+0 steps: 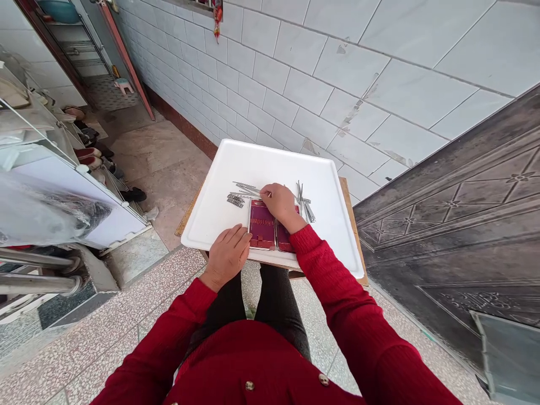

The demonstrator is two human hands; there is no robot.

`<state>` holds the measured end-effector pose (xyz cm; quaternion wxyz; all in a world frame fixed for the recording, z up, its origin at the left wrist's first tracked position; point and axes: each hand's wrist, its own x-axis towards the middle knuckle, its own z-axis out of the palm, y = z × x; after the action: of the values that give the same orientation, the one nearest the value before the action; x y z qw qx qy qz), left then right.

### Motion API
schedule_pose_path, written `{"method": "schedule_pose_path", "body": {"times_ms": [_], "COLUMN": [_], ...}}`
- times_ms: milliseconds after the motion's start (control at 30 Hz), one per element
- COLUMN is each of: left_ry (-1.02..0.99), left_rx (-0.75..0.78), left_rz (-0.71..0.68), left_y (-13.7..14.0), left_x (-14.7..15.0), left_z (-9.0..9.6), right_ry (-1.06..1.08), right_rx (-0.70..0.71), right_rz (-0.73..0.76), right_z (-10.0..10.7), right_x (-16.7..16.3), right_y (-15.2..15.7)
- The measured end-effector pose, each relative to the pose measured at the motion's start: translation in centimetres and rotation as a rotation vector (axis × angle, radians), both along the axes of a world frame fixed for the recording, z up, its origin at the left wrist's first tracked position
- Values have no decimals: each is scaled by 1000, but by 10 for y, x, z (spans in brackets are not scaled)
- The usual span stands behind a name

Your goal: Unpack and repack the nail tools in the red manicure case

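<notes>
An open dark red case [262, 220] with a row of small loops across its inside lies near the front edge of the white tray [261, 160]. My left hand [229, 252] rests flat at the case's lower left corner, fingers stretched out. Over the upper part of the case, my right hand [279, 202] has its thumb and fingers pinched together; whatever they hold is too small to make out. Thin metal pieces [247, 187] and a small metal bundle [235, 199] lie left of my right hand. More slim metal pieces [304, 201] lie in a loose pile to its right.
The tray sits on a wooden board [346, 191] above my knees. A tiled wall [270, 73] stands beyond it, and a dark patterned metal door [447, 214] is on the right. A shoe rack [95, 163] with shoes stands to the left.
</notes>
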<state>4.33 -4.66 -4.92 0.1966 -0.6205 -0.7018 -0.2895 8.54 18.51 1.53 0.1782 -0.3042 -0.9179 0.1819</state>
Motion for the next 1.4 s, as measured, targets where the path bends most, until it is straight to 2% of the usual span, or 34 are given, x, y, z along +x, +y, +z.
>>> {"method": "schedule_pose_path", "body": {"times_ms": [167,267,633,1000,1067,1133,1200,1333,1400], "left_ry": [13,23,32,34,32,32,33,20,16], "left_rx": [10,18,35,32,24,14,6,2,6], "left_rz": [2,10,10,19,20,18,15,8,2], "left_y": [0,0,-1,-1,-1,-1,-1,-1,0], "left_x": [0,1,0,1,1,1,1,0,-1], "left_z": [-2,-2,-3,-3,-1,-1,-1,-2,-2], "right_ry": [-147,-234,-564,-387,-277,-127,35,322,417], "right_rx": [131,160,209,95,25,-108,-304,-798,-966], "right_rz": [115,160,159,200,177,139,105,79,108], "right_z": [12,14,24,8,5,3,-1,-8,-9], "right_x": [-21,-33,-48,-41,-39,-36,-32,-22,-17], "right_y": [1,-1,-8,3,9,16,22,28,28]}}
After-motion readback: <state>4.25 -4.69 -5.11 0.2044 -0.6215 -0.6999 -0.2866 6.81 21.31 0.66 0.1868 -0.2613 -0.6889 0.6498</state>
